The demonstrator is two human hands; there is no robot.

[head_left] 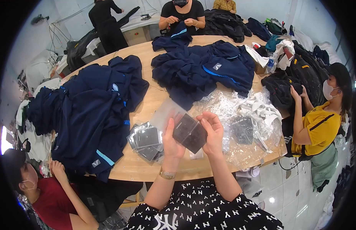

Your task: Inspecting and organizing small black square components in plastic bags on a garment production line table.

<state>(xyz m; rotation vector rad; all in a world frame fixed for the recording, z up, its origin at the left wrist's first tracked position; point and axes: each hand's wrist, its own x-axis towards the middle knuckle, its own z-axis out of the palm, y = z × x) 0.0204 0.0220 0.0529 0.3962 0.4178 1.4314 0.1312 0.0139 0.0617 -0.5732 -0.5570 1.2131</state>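
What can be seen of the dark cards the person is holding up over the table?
The dark cards are flat, square-cornered pieces, nearly black and matte, apparently card or paper. At least two overlap, fanned slightly and tilted. The left hand grips their left edge, the right hand pinches the upper right. A clear plastic sleeve lies against them on the upper left; whether they sit partly inside it cannot be told. They hang above the wooden table, near its front edge.
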